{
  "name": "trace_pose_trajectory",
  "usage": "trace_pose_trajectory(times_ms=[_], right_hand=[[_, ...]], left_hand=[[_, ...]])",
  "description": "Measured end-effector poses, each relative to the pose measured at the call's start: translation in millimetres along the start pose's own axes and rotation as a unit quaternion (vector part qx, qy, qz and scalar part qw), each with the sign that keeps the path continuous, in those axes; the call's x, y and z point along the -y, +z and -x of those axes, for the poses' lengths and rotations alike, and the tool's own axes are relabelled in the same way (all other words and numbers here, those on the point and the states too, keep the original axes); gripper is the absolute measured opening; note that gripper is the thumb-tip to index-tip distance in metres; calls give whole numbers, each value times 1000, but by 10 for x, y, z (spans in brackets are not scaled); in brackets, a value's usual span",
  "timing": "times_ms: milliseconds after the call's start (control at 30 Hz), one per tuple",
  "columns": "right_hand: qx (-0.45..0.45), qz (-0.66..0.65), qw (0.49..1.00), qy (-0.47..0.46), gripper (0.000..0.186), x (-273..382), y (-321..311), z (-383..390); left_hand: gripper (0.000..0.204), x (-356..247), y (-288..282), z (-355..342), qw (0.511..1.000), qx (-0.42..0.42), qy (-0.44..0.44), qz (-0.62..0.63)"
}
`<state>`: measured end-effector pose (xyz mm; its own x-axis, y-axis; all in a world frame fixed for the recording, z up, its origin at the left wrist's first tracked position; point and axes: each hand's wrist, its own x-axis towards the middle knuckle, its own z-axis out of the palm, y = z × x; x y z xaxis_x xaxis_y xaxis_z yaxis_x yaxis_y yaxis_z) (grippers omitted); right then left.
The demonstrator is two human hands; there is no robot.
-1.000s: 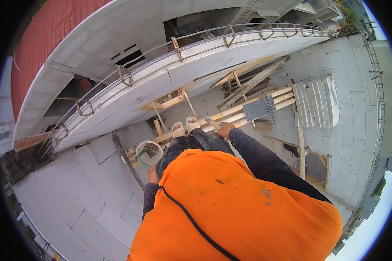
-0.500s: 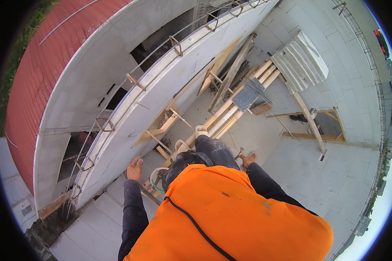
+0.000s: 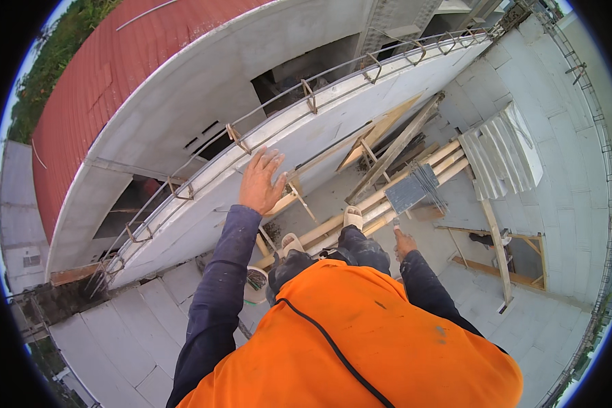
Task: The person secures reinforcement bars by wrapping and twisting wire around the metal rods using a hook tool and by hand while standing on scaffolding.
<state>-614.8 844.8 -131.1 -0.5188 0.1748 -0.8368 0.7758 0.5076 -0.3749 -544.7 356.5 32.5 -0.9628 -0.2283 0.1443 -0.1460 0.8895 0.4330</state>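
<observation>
My left hand is raised with its fingers spread and nothing in it. In view it overlaps the top of the pale block wall, close to the steel rebar cage along that wall; I cannot tell whether it touches. Lower on the right, my right hand is closed round a slim tool with a grey metal end; its kind is too small to make out. Beige sandals on my feet rest on the wooden poles. Beside my left leg is a round white bucket, partly hidden.
A stack of dark grey slabs lies across the poles ahead, with pale corrugated sheets beyond. Timber props lean near a wood-framed opening. The floor lies well below. A red roof stands outside, left.
My left hand has risen forward and right from beside the bucket to the wall top. My right hand has shifted slightly in view, still holding the tool. The whole view has shifted.
</observation>
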Motion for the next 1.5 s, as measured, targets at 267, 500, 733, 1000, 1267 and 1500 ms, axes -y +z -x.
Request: trace_pose_trajectory(times_ms=[267, 500, 733, 1000, 1267, 1500], right_hand=[[83, 175, 976, -99, 49, -27, -1031, -1006], [33, 103, 990, 86, 51, -372, -1788, -1070], [40, 42, 993, 101, 52, -558, -1940, -980], [48, 61, 994, 82, 56, -395, -1503, -515], [110, 444, 868, -191, 41, -685, -1220, -811], [112, 452, 879, -103, 41, -740, -1472, -1188]], left_hand=[[89, -356, 443, -1406, 979, 18, -93, -181], [96, -263, 662, -1570, 962, 78, -162, -205], [92, -82, 724, -1499, 959, 84, -154, -222], [95, -274, 711, -1598, 970, 65, -131, -195], [98, -237, 653, -1578, 976, 52, -130, -166], [97, -390, 699, -1645, 966, 82, -179, -166]])
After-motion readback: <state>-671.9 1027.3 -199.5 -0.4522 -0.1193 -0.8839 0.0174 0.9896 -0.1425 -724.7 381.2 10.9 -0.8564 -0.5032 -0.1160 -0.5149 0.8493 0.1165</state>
